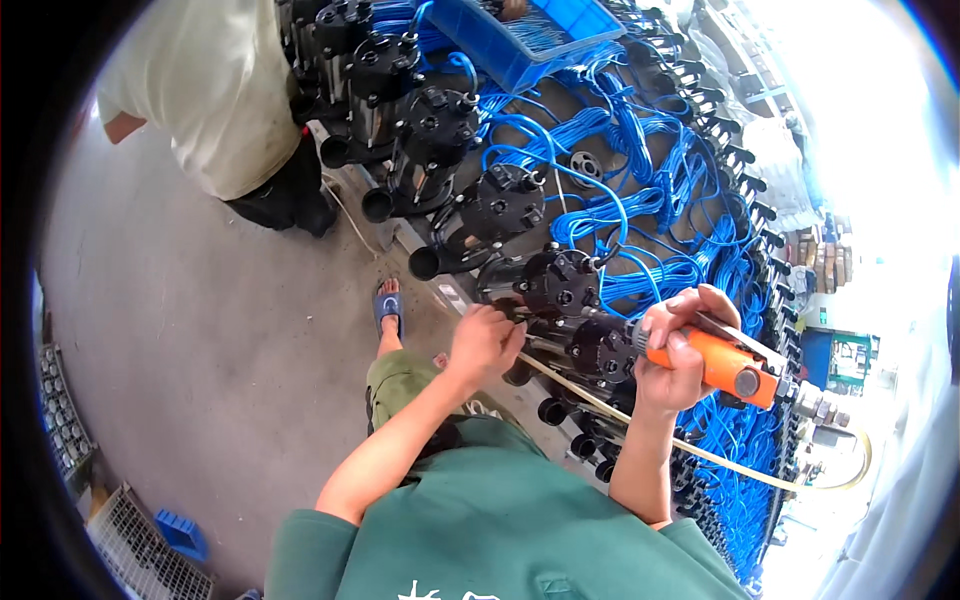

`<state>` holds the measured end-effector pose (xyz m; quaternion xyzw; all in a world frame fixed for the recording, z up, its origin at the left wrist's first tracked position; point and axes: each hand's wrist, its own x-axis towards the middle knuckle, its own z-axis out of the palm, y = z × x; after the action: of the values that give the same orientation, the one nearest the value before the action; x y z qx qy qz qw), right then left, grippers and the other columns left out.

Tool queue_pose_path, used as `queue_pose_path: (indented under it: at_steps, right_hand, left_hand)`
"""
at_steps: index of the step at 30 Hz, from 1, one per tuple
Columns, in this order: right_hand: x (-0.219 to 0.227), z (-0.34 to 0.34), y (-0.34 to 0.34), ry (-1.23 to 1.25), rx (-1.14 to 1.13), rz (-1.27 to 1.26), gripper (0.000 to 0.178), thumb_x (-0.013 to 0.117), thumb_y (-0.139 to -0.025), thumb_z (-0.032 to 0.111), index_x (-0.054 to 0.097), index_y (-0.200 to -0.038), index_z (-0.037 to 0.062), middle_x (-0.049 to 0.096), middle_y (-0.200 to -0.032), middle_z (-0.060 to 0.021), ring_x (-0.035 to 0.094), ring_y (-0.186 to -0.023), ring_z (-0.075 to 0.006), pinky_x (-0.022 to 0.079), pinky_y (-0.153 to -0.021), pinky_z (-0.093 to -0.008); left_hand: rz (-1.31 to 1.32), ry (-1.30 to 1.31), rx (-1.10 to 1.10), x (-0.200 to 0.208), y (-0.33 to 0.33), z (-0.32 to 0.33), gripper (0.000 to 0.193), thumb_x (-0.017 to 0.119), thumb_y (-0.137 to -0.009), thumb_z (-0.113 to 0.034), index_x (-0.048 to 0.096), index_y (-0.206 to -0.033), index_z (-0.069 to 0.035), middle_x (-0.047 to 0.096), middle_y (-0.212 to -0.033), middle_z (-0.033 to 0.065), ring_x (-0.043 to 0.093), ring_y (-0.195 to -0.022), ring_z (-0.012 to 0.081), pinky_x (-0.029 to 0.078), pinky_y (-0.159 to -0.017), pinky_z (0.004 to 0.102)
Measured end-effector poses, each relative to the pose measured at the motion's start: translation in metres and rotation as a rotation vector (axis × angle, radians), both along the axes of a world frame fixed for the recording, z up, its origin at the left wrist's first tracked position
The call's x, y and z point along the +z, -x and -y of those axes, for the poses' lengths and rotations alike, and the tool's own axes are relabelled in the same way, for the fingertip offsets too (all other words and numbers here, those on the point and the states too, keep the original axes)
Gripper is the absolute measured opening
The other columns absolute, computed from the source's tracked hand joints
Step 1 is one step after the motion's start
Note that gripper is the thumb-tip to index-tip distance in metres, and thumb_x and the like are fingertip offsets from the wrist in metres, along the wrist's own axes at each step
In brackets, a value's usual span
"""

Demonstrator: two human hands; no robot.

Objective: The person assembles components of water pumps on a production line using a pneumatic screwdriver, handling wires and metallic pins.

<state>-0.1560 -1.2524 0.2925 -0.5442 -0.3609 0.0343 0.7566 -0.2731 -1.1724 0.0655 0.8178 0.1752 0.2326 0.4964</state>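
Observation:
My right hand (pixel 678 350) is wrapped around an orange air-powered screwdriver (pixel 720 367). Its dark nose points left at the top of a black pump (pixel 598 347); whether the bit touches a screw is hidden. A pale air hose (pixel 740 467) loops from the tool's back end and runs under my right forearm toward the left hand. My left hand (pixel 484 347) is closed by the lower end of the black pumps, its fingers curled; what they grip, if anything, I cannot make out. Just beyond sits another black pump (pixel 562 283) with a round bolted cover.
More black pumps (pixel 500 207) stand in a row along the bench edge. Coiled blue cables (pixel 600 215) cover the bench behind them, with a blue crate (pixel 510 50) at the far end. Another person (pixel 215 95) stands at the upper left. A wire basket (pixel 150 550) lies lower left.

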Motion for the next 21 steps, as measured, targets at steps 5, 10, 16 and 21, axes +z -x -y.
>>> queue_pose_path:
  at_steps: [5, 10, 16, 21]
  right_hand:
    - [0.01, -0.02, -0.018, -0.064, -0.049, 0.015, 0.047, 0.058, -0.075, 0.0, 0.056, -0.122, -0.0063, 0.065, -0.094, -0.018, 0.057, -0.059, -0.0154, 0.051, -0.06, -0.0311]
    - [0.008, -0.052, -0.033, -0.044, -0.029, -0.01, 0.047, 0.058, -0.073, -0.001, 0.058, -0.119, -0.0069, 0.066, -0.093, -0.019, 0.058, -0.058, -0.0167, 0.052, -0.059, -0.0315]
    - [-0.013, -0.083, -0.051, 0.153, -0.007, -0.045, 0.045, 0.061, -0.075, 0.003, 0.058, -0.119, -0.006, 0.067, -0.093, -0.0174, 0.061, -0.061, -0.016, 0.052, -0.06, -0.0299]
    - [-0.03, -0.087, -0.054, 0.235, 0.017, -0.121, 0.043, 0.064, -0.079, 0.003, 0.057, -0.12, -0.0046, 0.067, -0.096, -0.0166, 0.062, -0.065, -0.0153, 0.053, -0.063, -0.0291]
  left_hand:
    - [0.088, 0.059, 0.244, 0.007, -0.029, -0.033, 0.021, 0.058, -0.095, -0.013, 0.061, -0.108, 0.003, 0.062, -0.104, 0.0189, 0.057, -0.1, 0.039, 0.047, -0.086, 0.0445]
    - [-0.074, 1.012, -0.098, -0.005, -0.056, -0.064, 0.038, 0.043, -0.106, -0.027, 0.061, -0.122, 0.002, 0.067, -0.117, 0.0138, 0.061, -0.108, 0.028, 0.045, -0.095, 0.0384]
    - [0.134, 0.579, -0.173, -0.067, -0.071, -0.057, 0.041, 0.034, -0.104, -0.017, 0.057, -0.135, -0.002, 0.061, -0.135, 0.0146, 0.056, -0.126, 0.0295, 0.039, -0.111, 0.0394]
    - [0.21, 1.152, -0.263, -0.034, -0.059, -0.068, 0.042, 0.031, -0.104, -0.012, 0.057, -0.135, -0.001, 0.066, -0.127, 0.014, 0.065, -0.104, 0.0207, 0.05, -0.095, 0.0314]
